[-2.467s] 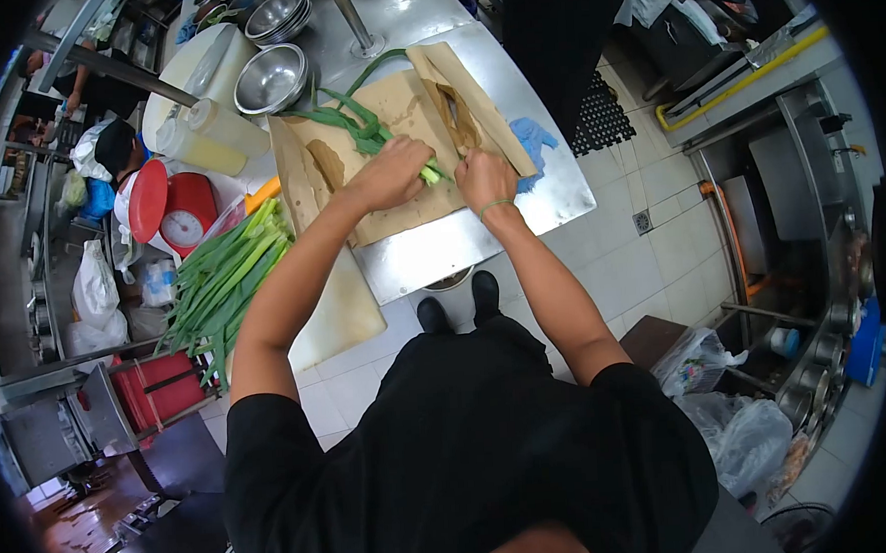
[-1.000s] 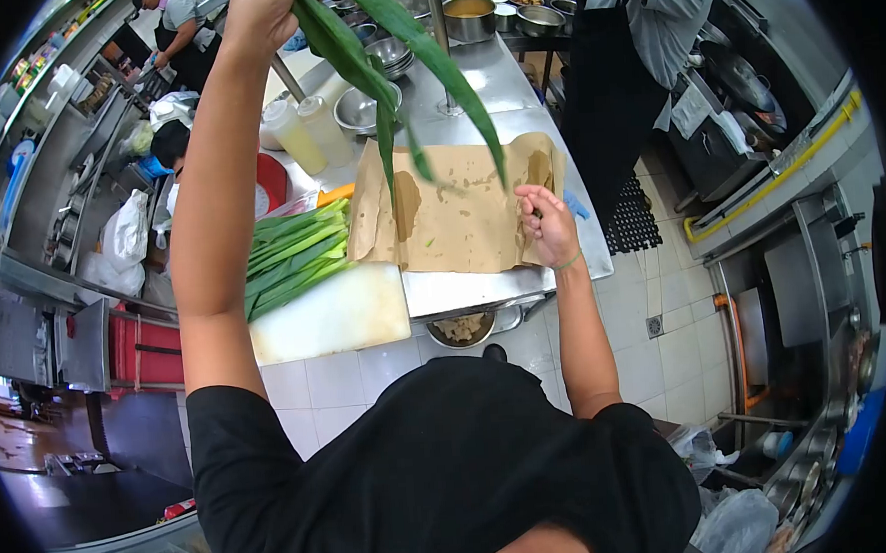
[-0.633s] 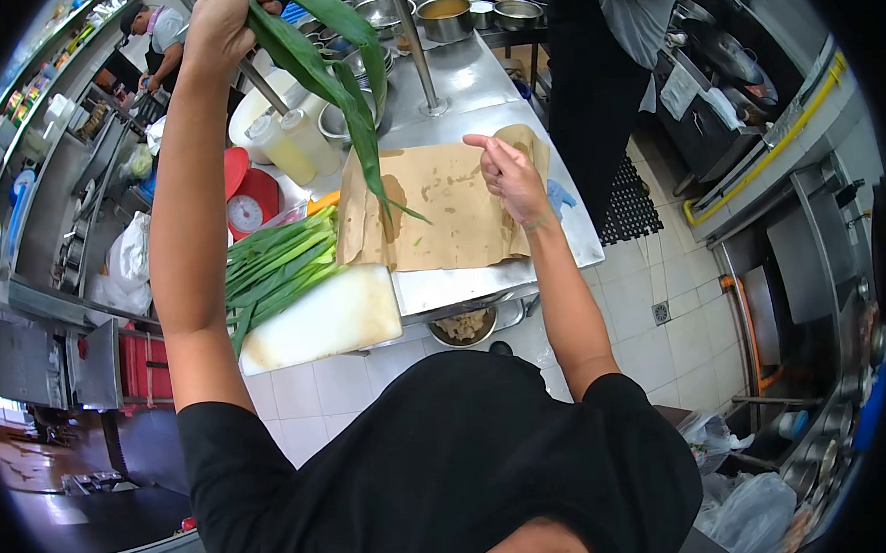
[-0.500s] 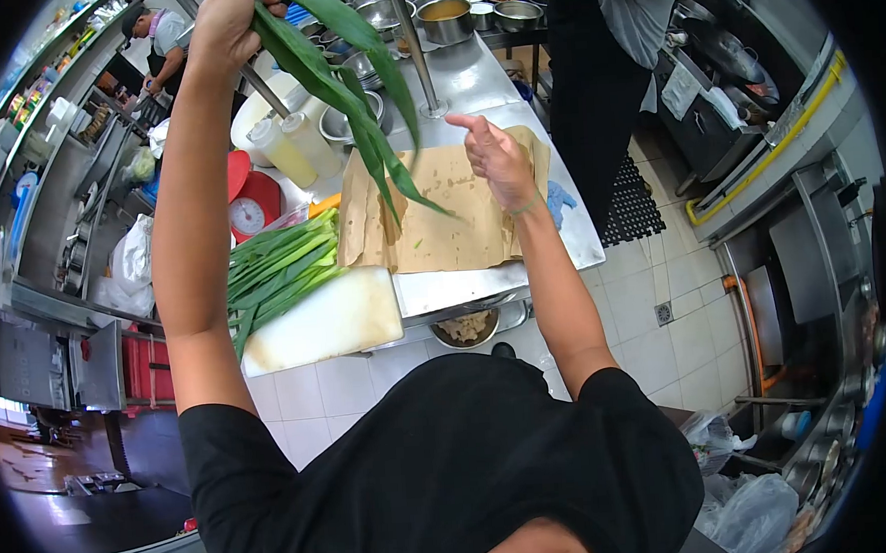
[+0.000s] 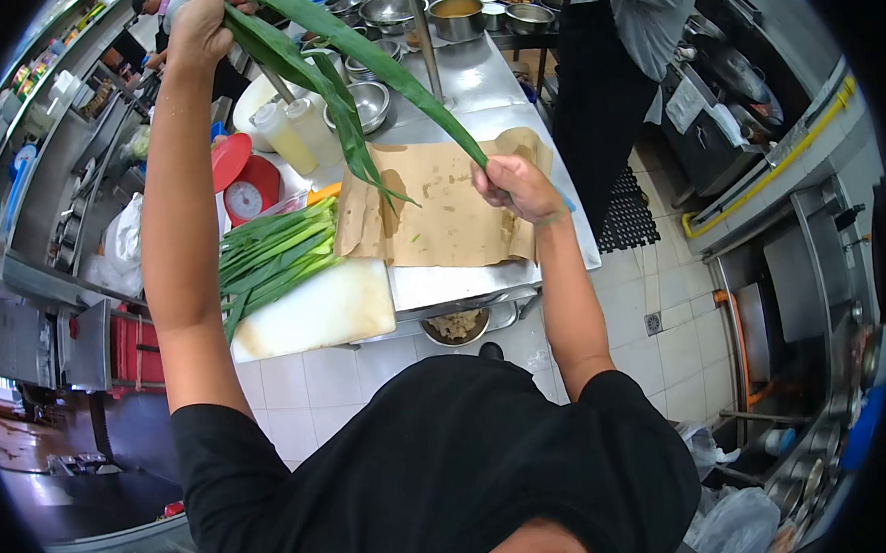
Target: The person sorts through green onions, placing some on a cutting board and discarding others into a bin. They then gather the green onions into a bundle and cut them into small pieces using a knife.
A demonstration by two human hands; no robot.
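At the top left my left hand (image 5: 202,31) is raised and closed around the upper end of a leek (image 5: 351,56), whose long green leaves hang down. My right hand (image 5: 521,187) pinches the tip of one leaf, stretching it across the view. Another leaf dangles free over a sheet of brown paper (image 5: 441,232) with damp spots on it. To the left, a bunch of green onions (image 5: 276,250) lies partly on a white cutting board (image 5: 320,311).
A red scale (image 5: 250,196), squeeze bottles (image 5: 286,140) and a metal bowl (image 5: 369,105) stand behind the onions. A metal post (image 5: 422,37) rises from the table. A person in a black apron (image 5: 593,88) stands beyond; another person (image 5: 164,11) is far left.
My right hand, open beside the leaves before, has closed on one leaf's tip and drawn that leaf out to the right. My left hand has shifted slightly left.
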